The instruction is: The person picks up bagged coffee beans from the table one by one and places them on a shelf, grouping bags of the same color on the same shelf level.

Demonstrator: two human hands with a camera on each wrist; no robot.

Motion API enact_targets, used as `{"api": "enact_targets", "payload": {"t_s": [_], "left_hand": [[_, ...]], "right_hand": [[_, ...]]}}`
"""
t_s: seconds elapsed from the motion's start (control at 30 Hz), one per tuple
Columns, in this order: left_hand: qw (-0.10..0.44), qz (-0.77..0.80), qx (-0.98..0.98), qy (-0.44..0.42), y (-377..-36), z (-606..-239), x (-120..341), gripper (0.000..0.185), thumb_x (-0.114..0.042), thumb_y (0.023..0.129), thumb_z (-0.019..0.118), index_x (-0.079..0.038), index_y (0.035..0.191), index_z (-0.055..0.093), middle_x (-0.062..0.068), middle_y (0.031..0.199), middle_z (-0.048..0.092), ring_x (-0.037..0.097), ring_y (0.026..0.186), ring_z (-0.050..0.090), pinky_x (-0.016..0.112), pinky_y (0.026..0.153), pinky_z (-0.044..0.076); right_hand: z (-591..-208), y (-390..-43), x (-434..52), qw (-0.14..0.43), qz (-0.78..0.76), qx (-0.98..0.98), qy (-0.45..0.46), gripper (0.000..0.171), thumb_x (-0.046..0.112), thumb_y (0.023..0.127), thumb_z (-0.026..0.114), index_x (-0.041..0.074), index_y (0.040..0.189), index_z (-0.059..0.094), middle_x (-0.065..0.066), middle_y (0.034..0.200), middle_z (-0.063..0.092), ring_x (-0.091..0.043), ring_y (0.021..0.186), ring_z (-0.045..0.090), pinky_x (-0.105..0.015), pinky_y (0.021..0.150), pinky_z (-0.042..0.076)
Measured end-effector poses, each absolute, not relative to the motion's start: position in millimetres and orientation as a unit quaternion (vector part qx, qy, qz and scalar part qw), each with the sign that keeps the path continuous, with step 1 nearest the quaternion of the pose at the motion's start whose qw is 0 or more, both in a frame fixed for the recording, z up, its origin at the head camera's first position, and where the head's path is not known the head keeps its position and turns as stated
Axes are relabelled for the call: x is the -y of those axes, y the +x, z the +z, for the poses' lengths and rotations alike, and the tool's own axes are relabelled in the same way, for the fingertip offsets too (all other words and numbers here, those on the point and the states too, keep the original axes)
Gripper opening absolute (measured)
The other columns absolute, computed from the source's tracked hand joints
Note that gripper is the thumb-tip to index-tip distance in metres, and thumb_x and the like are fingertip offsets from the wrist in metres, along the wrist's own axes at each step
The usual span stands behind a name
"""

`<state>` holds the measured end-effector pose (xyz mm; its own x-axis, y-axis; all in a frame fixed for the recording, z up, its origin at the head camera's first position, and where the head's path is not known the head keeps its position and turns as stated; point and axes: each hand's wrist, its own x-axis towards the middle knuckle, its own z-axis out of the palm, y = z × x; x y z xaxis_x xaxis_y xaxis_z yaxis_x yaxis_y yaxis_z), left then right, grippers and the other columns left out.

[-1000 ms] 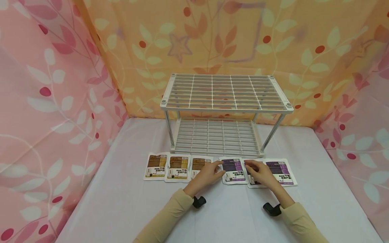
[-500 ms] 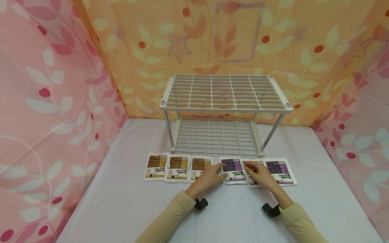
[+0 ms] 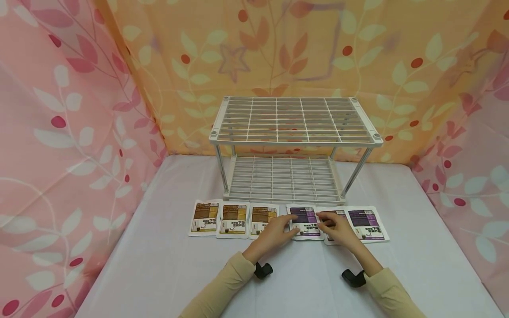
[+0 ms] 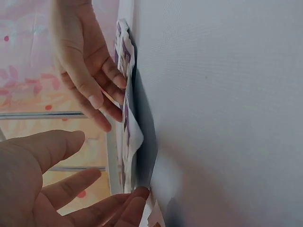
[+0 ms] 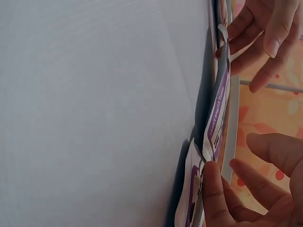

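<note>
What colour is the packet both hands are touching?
Purple and white, clearest in the head view: the packet lies between the left hand and right hand.

A row of packets (image 3: 286, 220) lies across the table (image 3: 159, 274), touching or overlapping edge to edge. Just behind them the wire rack (image 3: 294, 145) blocks the way; room shows between its two shelves. Bare cloth lies on either side, bounded by curtain walls (image 3: 71, 132).
</note>
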<state>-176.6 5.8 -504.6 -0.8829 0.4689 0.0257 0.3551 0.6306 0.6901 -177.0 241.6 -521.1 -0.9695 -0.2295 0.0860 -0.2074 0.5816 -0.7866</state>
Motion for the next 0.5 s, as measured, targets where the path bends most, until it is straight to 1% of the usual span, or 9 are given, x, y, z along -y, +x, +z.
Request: {"api": "enact_targets", "payload": {"t_s": [0.07, 0.13, 0.27, 0.37, 0.5], "left_hand": [[0.071, 0.369, -0.898, 0.230, -176.2, -505.6, -5.8, 0.044, -0.031, 0.091, 0.058, -0.012, 0.131, 0.053, 0.007, 0.107, 0.064, 0.016, 0.085, 0.058, 0.022, 0.069, 0.047], [0.068, 0.382, -0.893, 0.227, -175.5, -506.7, -5.3, 0.043, -0.029, 0.091, 0.059, -0.010, 0.129, 0.054, 0.008, 0.105, 0.063, 0.015, 0.082, 0.057, 0.020, 0.067, 0.045], [0.058, 0.414, -0.880, 0.225, -174.4, -509.2, -3.0, 0.036, -0.022, 0.088, 0.064, -0.006, 0.120, 0.061, 0.009, 0.107, 0.062, 0.012, 0.080, 0.057, 0.015, 0.068, 0.046], [0.054, 0.445, -0.865, 0.227, -174.9, -511.7, -1.5, 0.032, -0.015, 0.085, 0.066, -0.002, 0.115, 0.064, 0.012, 0.109, 0.060, 0.013, 0.083, 0.060, 0.014, 0.071, 0.049], [0.053, 0.485, -0.844, 0.224, -176.1, -513.9, 0.4, 0.032, -0.005, 0.082, 0.068, 0.002, 0.113, 0.064, 0.015, 0.108, 0.059, 0.017, 0.084, 0.063, 0.014, 0.073, 0.051]], "right_hand": [[-521.9, -175.8, -240.9, 0.008, -0.436, -0.892, -0.123, 0.038, 0.011, 0.084, 0.068, -0.001, 0.119, 0.059, -0.019, 0.108, 0.063, -0.021, 0.084, 0.063, -0.020, 0.064, 0.051], [-522.3, -174.5, -239.9, 0.010, -0.439, -0.891, -0.121, 0.040, 0.011, 0.082, 0.069, -0.001, 0.119, 0.059, -0.019, 0.109, 0.062, -0.022, 0.086, 0.062, -0.020, 0.066, 0.051], [-521.4, -172.7, -237.5, 0.014, -0.456, -0.882, -0.120, 0.047, 0.010, 0.081, 0.071, -0.005, 0.123, 0.055, -0.024, 0.113, 0.058, -0.027, 0.090, 0.060, -0.021, 0.070, 0.051], [-520.0, -171.9, -235.3, 0.018, -0.468, -0.876, -0.117, 0.052, 0.008, 0.081, 0.070, -0.006, 0.127, 0.051, -0.027, 0.116, 0.055, -0.031, 0.092, 0.058, -0.021, 0.071, 0.050], [-517.7, -170.2, -231.8, 0.023, -0.477, -0.873, -0.101, 0.055, 0.008, 0.079, 0.071, -0.004, 0.129, 0.050, -0.027, 0.118, 0.052, -0.032, 0.095, 0.056, -0.021, 0.071, 0.049]]}}
